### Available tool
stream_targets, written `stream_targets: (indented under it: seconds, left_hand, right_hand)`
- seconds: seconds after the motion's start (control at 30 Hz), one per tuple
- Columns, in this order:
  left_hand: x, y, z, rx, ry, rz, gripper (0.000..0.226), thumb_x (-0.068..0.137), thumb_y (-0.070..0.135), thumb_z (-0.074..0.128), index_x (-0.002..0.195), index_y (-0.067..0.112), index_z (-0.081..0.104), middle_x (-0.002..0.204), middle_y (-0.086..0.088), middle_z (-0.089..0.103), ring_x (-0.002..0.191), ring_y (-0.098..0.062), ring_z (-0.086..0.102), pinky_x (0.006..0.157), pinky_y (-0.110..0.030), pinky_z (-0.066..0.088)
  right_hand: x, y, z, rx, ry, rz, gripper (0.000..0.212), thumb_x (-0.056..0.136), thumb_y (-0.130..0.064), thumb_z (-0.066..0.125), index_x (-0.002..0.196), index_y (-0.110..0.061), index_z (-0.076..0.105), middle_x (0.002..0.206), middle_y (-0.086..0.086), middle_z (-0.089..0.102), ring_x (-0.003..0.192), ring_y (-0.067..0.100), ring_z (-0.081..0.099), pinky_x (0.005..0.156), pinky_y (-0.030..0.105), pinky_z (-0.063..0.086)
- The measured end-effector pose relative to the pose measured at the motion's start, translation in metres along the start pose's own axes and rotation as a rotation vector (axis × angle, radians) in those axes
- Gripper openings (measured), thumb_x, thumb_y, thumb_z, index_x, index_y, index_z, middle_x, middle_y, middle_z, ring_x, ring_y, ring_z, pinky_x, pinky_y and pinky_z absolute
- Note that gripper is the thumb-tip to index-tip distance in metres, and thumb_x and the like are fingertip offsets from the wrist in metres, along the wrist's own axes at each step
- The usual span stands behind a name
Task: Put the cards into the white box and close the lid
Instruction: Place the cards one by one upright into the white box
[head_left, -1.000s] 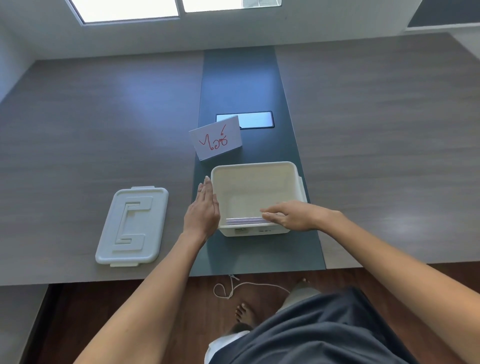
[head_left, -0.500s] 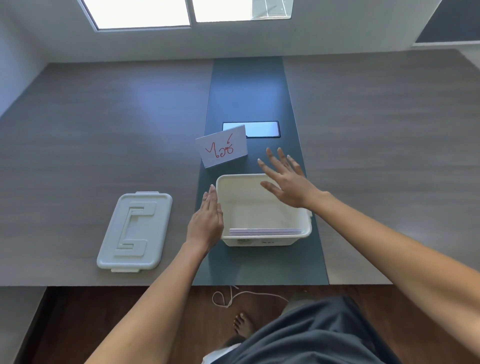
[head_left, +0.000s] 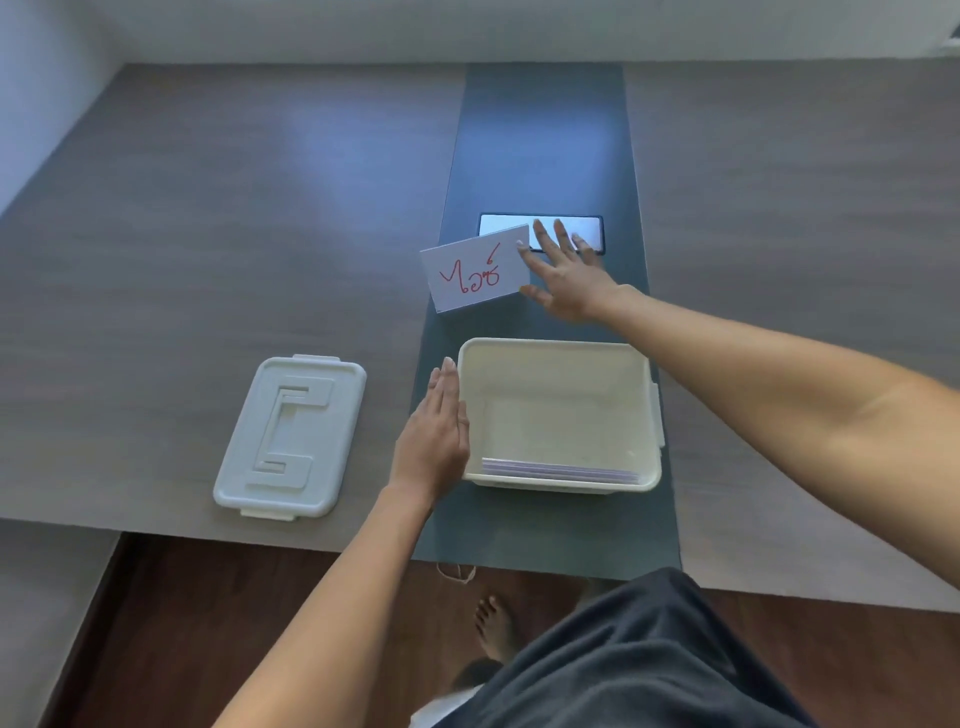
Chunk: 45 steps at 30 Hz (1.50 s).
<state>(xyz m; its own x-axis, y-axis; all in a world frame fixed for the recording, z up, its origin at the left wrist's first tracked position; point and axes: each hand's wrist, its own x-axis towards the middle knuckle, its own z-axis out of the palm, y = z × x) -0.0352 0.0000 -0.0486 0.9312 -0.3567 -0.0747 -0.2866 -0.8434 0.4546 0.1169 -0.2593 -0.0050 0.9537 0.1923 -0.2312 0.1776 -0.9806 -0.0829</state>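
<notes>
On the grey wood-grain table (head_left: 208, 260), furthest to the left, the pale rectangular plastic lid (head_left: 290, 437) with a raised angular pattern was laid flat and well apart from the box, probably so that the opening was left free for loading.

Next, the left hand (head_left: 434, 436) was held flat with its fingers pressed together, set edge-on against the left wall of the white rectangular plastic box (head_left: 558, 358); nothing was gripped by it, and it appeared to be placed there to keep the box from sliding on the dark blue-grey central strip (head_left: 540, 145) of the table.

Inside the box, a thin stack of white cards (head_left: 558, 472) was seen lying along the near wall, so part of the task was judged to be done.

Beyond the box, a white card marked with red handwriting (head_left: 475, 270) was seen standing tilted. It was approached from the right by the right hand (head_left: 563, 275), which was spread wide with its fingers splayed and nothing yet held; whether its fingertips were touching the card's edge could not be told.

Behind them a dark glossy rectangular panel (head_left: 587, 231), set in the strip, was partly covered by the fingers.
</notes>
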Motion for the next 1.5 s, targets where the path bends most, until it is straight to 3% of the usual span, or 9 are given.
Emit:
stream_targets:
  seconds: [0.47,0.6,0.7,0.8,0.9,1.0,1.17,1.37,1.5]
  left_hand:
    - [-0.002,0.006,-0.004,0.152,0.038,-0.035,0.057,0.106,0.025,0.016,0.158,0.010,0.000,0.167,0.001,-0.001,0.154,-0.010,-0.002,0.125,-0.027,0.004]
    - [-0.003,0.006,-0.002,0.203,0.048,-0.039,0.057,0.105,0.025,0.015,0.158,0.011,0.001,0.167,0.001,-0.002,0.153,-0.010,-0.002,0.125,-0.029,0.005]
    - [-0.003,0.006,-0.002,0.236,0.062,-0.036,0.057,0.104,0.023,0.017,0.158,0.010,0.002,0.167,0.000,0.000,0.154,-0.011,0.000,0.125,-0.032,0.007]
    - [-0.002,0.006,-0.001,0.264,0.078,-0.021,0.059,0.102,0.021,0.019,0.158,0.010,0.003,0.167,-0.001,0.001,0.154,-0.013,0.003,0.125,-0.033,0.009]
    - [-0.003,0.007,-0.001,0.273,0.073,-0.008,0.060,0.100,0.021,0.015,0.158,0.011,0.002,0.167,-0.001,0.000,0.154,-0.013,0.003,0.125,-0.033,0.010]
    - [-0.003,0.006,-0.002,0.265,0.081,-0.006,0.060,0.100,0.021,0.018,0.158,0.011,0.002,0.167,-0.001,0.000,0.154,-0.013,0.003,0.125,-0.033,0.010]
    - [-0.004,0.006,-0.002,0.259,0.075,0.000,0.062,0.100,0.019,0.021,0.158,0.011,0.001,0.167,0.000,-0.002,0.153,-0.011,0.001,0.125,-0.030,0.007]
    - [-0.004,0.004,-0.003,0.257,0.077,0.006,0.062,0.100,0.020,0.020,0.158,0.012,0.000,0.167,0.000,-0.002,0.154,-0.011,0.003,0.125,-0.028,0.005]
    - [-0.004,0.004,-0.003,0.234,0.080,0.010,0.060,0.102,0.023,0.018,0.158,0.012,0.001,0.167,0.000,0.000,0.154,-0.011,0.003,0.125,-0.028,0.005]
  right_hand:
    - [0.093,-0.034,-0.007,0.026,-0.055,-0.066,0.076,0.103,-0.043,0.040,0.160,-0.019,-0.003,0.167,0.012,-0.014,0.155,0.031,-0.009,0.124,0.047,0.001]
    - [0.095,-0.038,0.007,-0.015,-0.053,-0.047,0.077,0.101,-0.022,0.048,0.160,-0.016,-0.001,0.167,0.016,0.000,0.154,0.036,-0.006,0.123,0.053,0.002]
    - [0.094,-0.039,0.007,-0.052,0.020,-0.057,0.080,0.093,-0.006,0.056,0.159,-0.013,0.011,0.156,0.022,0.027,0.149,0.040,0.017,0.121,0.051,0.014]
    - [0.090,-0.036,0.002,-0.114,0.081,-0.073,0.071,0.089,-0.003,0.058,0.153,-0.012,0.029,0.139,0.019,0.045,0.129,0.037,0.046,0.110,0.045,0.028]
    - [0.084,-0.034,-0.001,-0.092,0.122,-0.087,0.054,0.085,0.008,0.051,0.136,-0.009,0.049,0.126,0.016,0.055,0.111,0.036,0.058,0.100,0.042,0.035]
    - [0.072,-0.033,-0.002,-0.010,0.171,-0.105,0.047,0.084,0.014,0.043,0.124,-0.006,0.057,0.119,0.016,0.060,0.100,0.039,0.061,0.090,0.039,0.040]
    - [0.045,-0.021,-0.020,0.076,0.296,-0.079,0.048,0.085,0.012,0.040,0.126,-0.006,0.059,0.117,0.015,0.061,0.095,0.041,0.059,0.079,0.036,0.038]
    - [0.001,-0.003,-0.072,0.121,0.384,-0.059,0.050,0.088,0.008,0.038,0.128,-0.010,0.062,0.120,0.012,0.064,0.102,0.042,0.061,0.093,0.043,0.043]
    - [-0.039,0.003,-0.097,0.180,0.449,-0.031,0.038,0.097,-0.002,0.041,0.125,-0.009,0.065,0.120,0.011,0.066,0.104,0.042,0.062,0.091,0.045,0.049]
